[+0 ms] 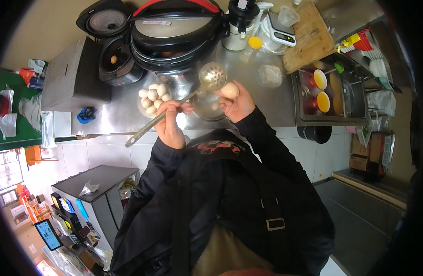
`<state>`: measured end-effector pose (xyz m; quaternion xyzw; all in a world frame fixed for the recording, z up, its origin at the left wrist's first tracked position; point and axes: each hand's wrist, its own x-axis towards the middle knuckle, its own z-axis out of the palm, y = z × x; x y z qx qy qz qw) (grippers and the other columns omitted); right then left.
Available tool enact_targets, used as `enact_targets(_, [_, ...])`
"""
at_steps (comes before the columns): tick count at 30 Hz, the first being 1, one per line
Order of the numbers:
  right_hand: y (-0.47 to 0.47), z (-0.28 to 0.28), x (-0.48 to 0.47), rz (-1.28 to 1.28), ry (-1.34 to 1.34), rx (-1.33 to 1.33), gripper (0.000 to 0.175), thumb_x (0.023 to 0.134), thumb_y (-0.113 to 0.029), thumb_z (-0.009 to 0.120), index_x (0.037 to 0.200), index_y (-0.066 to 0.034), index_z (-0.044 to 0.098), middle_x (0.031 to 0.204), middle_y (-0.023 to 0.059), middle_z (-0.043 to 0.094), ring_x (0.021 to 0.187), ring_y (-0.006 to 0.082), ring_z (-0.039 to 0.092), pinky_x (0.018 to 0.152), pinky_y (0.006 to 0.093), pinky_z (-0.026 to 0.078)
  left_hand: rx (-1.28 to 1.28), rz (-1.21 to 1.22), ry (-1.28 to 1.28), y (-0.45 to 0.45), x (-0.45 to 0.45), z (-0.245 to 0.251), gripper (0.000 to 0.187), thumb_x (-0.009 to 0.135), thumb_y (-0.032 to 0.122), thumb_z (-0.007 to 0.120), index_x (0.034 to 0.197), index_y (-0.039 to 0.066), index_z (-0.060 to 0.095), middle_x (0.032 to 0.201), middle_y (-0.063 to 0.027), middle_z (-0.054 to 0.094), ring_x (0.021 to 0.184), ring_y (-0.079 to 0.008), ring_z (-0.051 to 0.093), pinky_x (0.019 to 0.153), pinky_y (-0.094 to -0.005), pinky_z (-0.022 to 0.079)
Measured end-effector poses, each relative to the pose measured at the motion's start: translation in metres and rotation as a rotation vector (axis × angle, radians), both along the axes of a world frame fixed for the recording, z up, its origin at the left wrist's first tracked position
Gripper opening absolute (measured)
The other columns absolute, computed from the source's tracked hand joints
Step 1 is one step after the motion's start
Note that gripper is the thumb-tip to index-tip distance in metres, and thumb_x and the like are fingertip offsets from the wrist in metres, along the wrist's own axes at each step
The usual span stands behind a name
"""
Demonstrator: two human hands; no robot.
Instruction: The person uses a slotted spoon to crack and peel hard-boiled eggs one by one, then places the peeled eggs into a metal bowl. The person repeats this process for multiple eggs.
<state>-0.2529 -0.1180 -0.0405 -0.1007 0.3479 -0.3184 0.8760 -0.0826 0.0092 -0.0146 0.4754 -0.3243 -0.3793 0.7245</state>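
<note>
My left hand [170, 124] grips the long handle of a metal slotted ladle [213, 76], whose perforated bowl is up and to the right. In the fingers of my right hand [244, 103] is a pale egg [230, 90], just right of the ladle's bowl. Below it, between my hands, a metal bowl [202, 112] sits on the counter with a round egg-like thing [215, 105] in it. Several whole eggs [152, 94] are heaped in a container beside my left hand, which partly covers them.
A large electric cooker [177, 29] with its lid raised stands behind the ladle. Left of it is an open rice cooker [116, 65] and a grey box [73, 76]. To the right are a kitchen scale [282, 32], a wooden cutting board [311, 38] and a sink [299, 119] holding red bowls [322, 102].
</note>
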Motion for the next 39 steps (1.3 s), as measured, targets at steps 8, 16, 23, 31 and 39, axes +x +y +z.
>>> enact_targets(8, [-0.002, -0.013, -0.006, 0.148, -0.206, -0.149, 0.047, 0.104, -0.04, 0.031, 0.129, -0.0072, 0.053, 0.12, 0.019, 0.065, 0.085, 0.0175, 0.06, 0.064, 0.0291, 0.044, 0.033, -0.045, -0.016, 0.0, 0.0, -0.002, 0.018, 0.103, 0.01, 0.043, 0.102, -0.004, 0.056, 0.087, -0.0158, 0.068, 0.08, -0.0201, 0.063, 0.078, -0.031, 0.05])
enact_targets(16, [-0.005, -0.011, -0.006, 0.255, -0.138, -0.294, 0.042, 0.102, -0.033, 0.036, 0.129, -0.0044, 0.051, 0.113, 0.0174, 0.066, 0.088, 0.0206, 0.064, 0.068, 0.0307, 0.05, -0.011, 0.056, 0.017, -0.001, 0.01, -0.008, 0.02, 0.103, 0.011, 0.042, 0.101, -0.004, 0.056, 0.087, -0.0178, 0.068, 0.077, -0.0217, 0.064, 0.076, -0.0326, 0.052])
enact_targets(23, [0.002, -0.024, -0.005, 0.299, 0.26, -0.675, 0.038, 0.092, -0.012, 0.059, 0.127, -0.0016, 0.05, 0.117, 0.0152, 0.064, 0.09, 0.018, 0.065, 0.073, 0.0301, 0.054, -0.02, 0.185, 0.001, 0.013, 0.034, -0.007, 0.021, 0.103, 0.014, 0.042, 0.105, -0.003, 0.055, 0.09, -0.019, 0.067, 0.077, -0.0247, 0.064, 0.075, -0.0352, 0.052])
enact_targets(31, [0.01, -0.022, 0.027, 0.235, 0.793, -1.251, 0.047, 0.076, -0.004, 0.078, 0.118, 0.0025, 0.056, 0.11, 0.0111, 0.066, 0.096, 0.0145, 0.065, 0.082, 0.0267, 0.052, 0.012, 0.129, -0.08, 0.031, 0.031, -0.007, 0.021, 0.103, 0.012, 0.041, 0.103, -0.003, 0.054, 0.089, -0.0186, 0.067, 0.08, -0.0243, 0.064, 0.078, -0.0357, 0.05])
enact_targets(39, [0.013, -0.014, 0.035, 0.222, 0.889, -1.371, 0.049, 0.074, -0.006, 0.079, 0.118, 0.0022, 0.057, 0.108, 0.0103, 0.068, 0.098, 0.014, 0.065, 0.083, 0.0284, 0.052, 0.083, 0.049, -0.125, 0.038, 0.027, -0.003, 0.018, 0.102, 0.008, 0.042, 0.104, -0.003, 0.057, 0.093, -0.0136, 0.067, 0.086, -0.0167, 0.061, 0.083, -0.0297, 0.048])
